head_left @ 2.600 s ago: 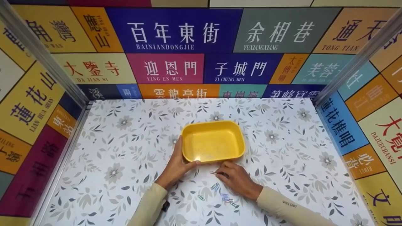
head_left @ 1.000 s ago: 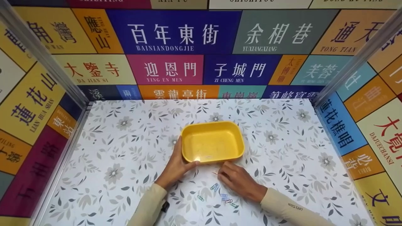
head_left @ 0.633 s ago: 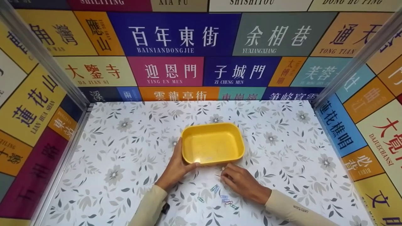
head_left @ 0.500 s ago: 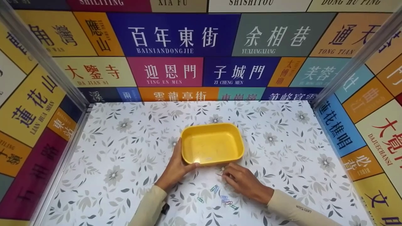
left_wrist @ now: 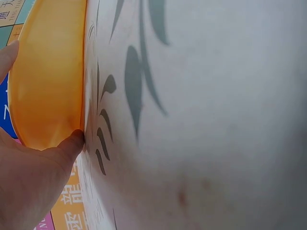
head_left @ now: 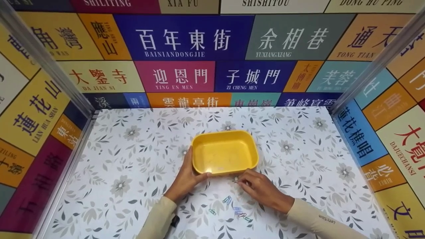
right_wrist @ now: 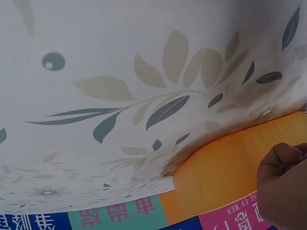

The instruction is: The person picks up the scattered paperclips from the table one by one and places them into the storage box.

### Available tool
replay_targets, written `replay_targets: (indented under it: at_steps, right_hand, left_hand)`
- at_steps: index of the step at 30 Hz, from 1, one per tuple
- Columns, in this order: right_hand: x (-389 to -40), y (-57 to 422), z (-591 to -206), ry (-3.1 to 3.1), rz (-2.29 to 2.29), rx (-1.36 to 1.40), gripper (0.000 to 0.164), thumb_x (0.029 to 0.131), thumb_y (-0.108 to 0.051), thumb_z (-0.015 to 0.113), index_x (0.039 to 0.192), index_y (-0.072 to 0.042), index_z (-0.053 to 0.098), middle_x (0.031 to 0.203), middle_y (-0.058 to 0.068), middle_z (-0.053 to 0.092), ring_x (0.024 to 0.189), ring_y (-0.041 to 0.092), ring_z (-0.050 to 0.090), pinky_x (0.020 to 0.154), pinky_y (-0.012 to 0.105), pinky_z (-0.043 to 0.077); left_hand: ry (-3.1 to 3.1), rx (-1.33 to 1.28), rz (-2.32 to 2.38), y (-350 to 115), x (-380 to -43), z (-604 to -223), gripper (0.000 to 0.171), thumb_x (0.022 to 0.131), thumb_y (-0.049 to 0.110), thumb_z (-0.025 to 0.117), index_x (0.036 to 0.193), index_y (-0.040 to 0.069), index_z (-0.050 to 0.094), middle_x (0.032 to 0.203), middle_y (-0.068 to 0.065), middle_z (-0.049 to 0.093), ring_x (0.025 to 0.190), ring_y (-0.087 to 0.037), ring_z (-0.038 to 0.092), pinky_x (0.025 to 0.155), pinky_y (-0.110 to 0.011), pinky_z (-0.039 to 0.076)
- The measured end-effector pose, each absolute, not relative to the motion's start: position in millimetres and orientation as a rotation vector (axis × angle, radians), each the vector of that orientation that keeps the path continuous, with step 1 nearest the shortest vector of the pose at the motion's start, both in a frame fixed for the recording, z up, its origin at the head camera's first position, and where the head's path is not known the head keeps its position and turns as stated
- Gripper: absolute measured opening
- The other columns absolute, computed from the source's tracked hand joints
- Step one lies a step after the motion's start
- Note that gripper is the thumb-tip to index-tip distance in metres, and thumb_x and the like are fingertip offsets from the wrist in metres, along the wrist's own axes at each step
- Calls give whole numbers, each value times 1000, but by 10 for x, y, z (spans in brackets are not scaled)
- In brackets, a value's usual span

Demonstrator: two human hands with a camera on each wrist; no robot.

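Note:
A yellow plastic box (head_left: 225, 152) stands open-topped on the flowered tabletop. My left hand (head_left: 186, 176) grips its left end, thumb along the near edge and fingers round the left side. In the left wrist view the thumb (left_wrist: 72, 143) presses the box wall low by the table. My right hand (head_left: 260, 189) is just in front of the near right corner, thumb and forefinger pinched together. The reddish paper clip they held a moment ago is hidden by the fingers now. Several coloured paper clips (head_left: 237, 210) lie on the table below and left of this hand.
A lone green paper clip (head_left: 212, 211) lies left of the others. The white tabletop (head_left: 132, 152) with its leaf pattern is closed in by a sign-printed back wall (head_left: 186, 36) and side panels, with metal posts (head_left: 372, 73) at the corners.
My right hand has slid rightward along the box's near side, carrying the reddish clip, whose end drew in out of sight. The left hand and box have kept their place.

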State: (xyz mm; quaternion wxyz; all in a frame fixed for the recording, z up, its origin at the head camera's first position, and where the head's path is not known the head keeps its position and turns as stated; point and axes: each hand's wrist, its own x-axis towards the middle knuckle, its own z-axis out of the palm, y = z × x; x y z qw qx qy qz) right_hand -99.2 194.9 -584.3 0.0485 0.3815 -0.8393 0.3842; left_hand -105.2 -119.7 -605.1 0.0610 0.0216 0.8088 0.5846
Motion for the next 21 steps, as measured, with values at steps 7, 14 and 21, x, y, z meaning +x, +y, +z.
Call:
replay_targets:
  at_steps: [7,14,21]
  right_hand:
    - [-1022,1952,-5785,-2602,1228,1140,5,103,-4,75,102,-8,78,95,-6,65,79,4,60,65,19,55]
    - [-1071,1958,-5768,-2625,1245,1152,5,102,-2,75,103,-6,78,96,-5,66,79,3,61,65,20,57]
    - [-1130,1993,-5738,-2638,1255,1130,5,103,-4,76,103,-7,80,96,-7,66,80,3,59,66,20,55]
  left_hand:
    - [2437,88,1798,-1212,-1044,-6059,131,87,32,93,179,26,1,186,0,8,170,-23,11,138,-50,9]
    - [2453,75,1776,-1228,-1044,-6051,131,87,37,93,179,25,1,186,-1,6,170,-25,9,138,-51,6]
    - [2459,27,1728,-1187,-1039,-6048,130,87,33,92,179,32,0,186,4,5,170,-23,7,138,-50,6]
